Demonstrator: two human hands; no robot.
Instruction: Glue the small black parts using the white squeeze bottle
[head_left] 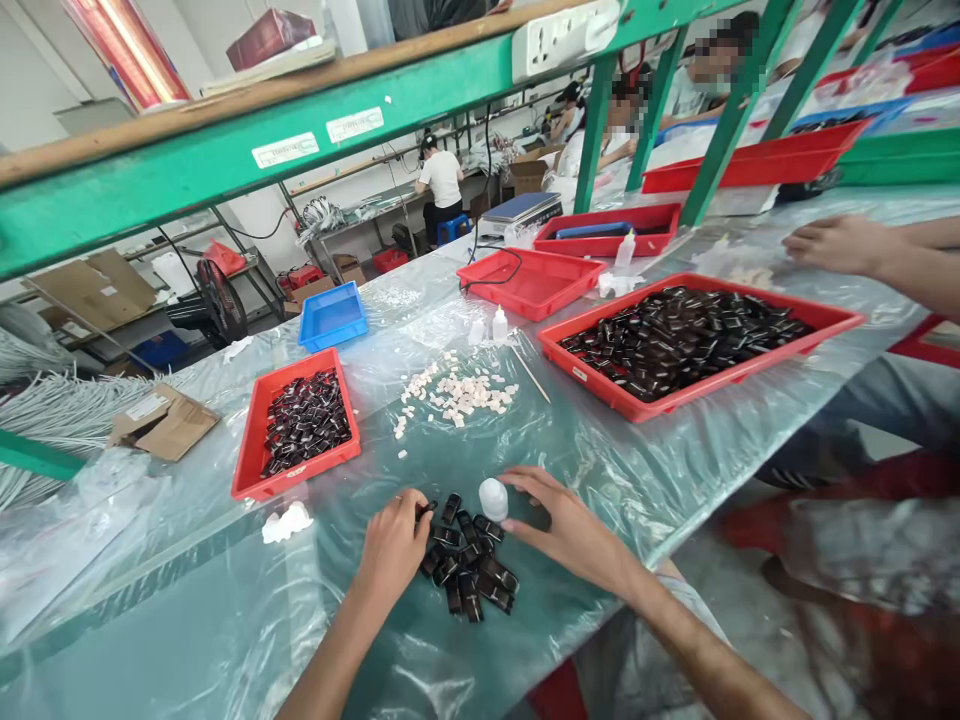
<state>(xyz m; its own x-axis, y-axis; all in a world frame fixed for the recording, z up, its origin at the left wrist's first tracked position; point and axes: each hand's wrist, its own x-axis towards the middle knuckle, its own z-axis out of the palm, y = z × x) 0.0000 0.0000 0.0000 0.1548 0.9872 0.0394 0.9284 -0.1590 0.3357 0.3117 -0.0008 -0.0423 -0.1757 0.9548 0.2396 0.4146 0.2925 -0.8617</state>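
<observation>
My left hand [393, 545] is curled at the left edge of a small heap of black plastic parts [469, 565] on the plastic-covered table, its fingertips pinching one black part. My right hand [568, 528] rests palm down at the right of the heap, fingers spread toward a small white bottle [493, 499] that stands just beyond the heap. Whether the fingers touch the bottle I cannot tell. Farther out lies a scatter of small white pieces [457, 393].
A red tray of black parts [259, 440] sits left. A larger red tray [832, 318] full of black parts sits right. A blue tray [332, 316] and more red trays lie beyond. Another person's hand [836, 244] rests at the far right. A green shelf beam [247, 150] runs overhead.
</observation>
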